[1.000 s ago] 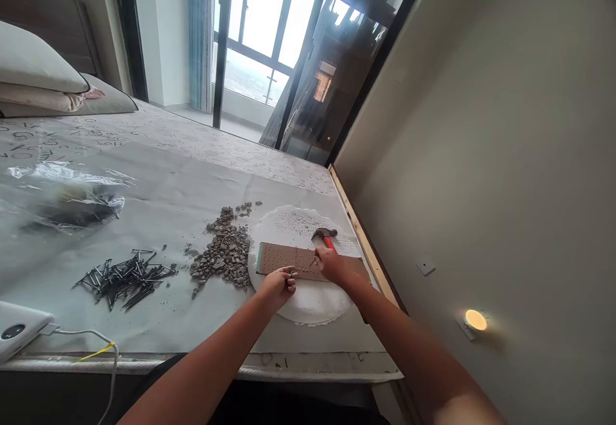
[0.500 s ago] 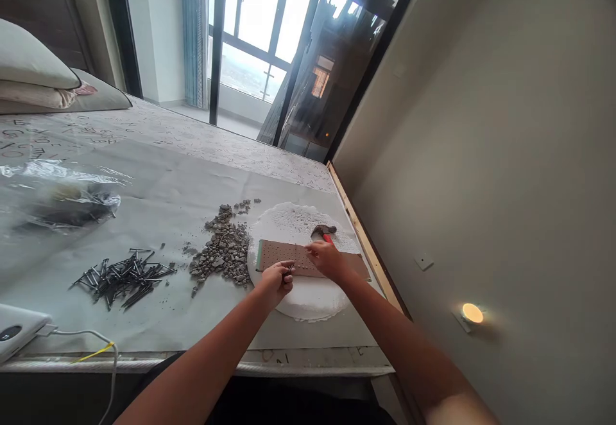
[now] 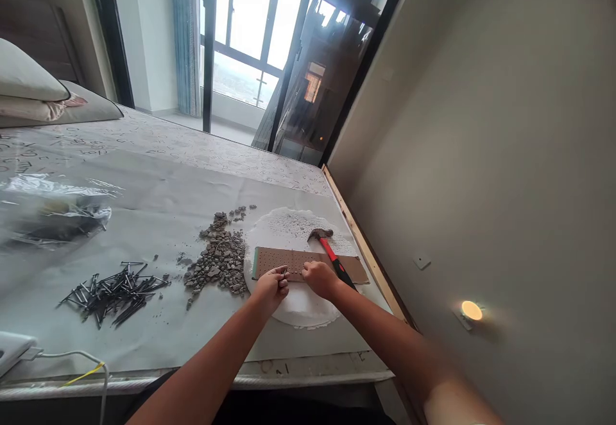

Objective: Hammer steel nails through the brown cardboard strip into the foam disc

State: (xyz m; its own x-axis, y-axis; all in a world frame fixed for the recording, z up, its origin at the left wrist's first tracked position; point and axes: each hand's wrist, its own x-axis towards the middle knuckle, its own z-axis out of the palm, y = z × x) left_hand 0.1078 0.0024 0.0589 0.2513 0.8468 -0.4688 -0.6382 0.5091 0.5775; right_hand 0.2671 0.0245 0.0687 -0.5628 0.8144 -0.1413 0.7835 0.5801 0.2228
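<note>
Clearly, the left hand (image 3: 272, 285) pinched a thin, dark, nail-like piece (image 3: 283, 274). At its 3 o'clock, the right hand (image 3: 320, 278) had its fingertips bunched by the brown rectangular board dotted with small holes (image 3: 293, 260); whether they gripped anything, I could not tell. A claw hammer with a red-and-black handle (image 3: 328, 249) lay at that hand's 1 o'clock. Grey gravel (image 3: 221, 261) sat at the board's 9 o'clock.

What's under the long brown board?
A round white slab shows beyond both long edges of the brown board; whatever lies directly beneath the board is covered and can't be seen.
</note>
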